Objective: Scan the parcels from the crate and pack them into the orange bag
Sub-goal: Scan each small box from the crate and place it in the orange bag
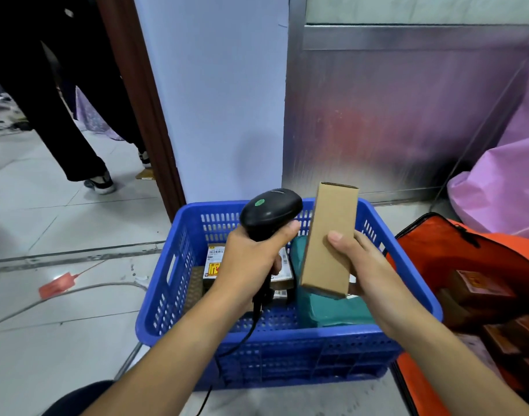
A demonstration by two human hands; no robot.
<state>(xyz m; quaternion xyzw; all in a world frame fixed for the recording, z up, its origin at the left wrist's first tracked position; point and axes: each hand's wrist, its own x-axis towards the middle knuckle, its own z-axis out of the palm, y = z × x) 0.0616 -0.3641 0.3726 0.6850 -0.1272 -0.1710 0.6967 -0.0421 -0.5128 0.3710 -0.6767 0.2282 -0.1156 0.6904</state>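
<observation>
Pale tiled floor (47, 211) fills the left; the blue crate (287, 336) sits bottom centre, the orange bag (431, 244) lower right. Above the crate the right hand (365, 265) grips a slim cardboard parcel (329, 238); the left hand (251, 262) clasps the scanner (270, 210). No label shows, so the parcel probably needs turning toward the scanner.

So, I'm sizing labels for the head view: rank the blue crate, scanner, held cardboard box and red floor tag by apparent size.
1. blue crate
2. cardboard box
3. scanner, handle hidden in the left hand, so only roughly below the box
4. red tag, smallest
</observation>
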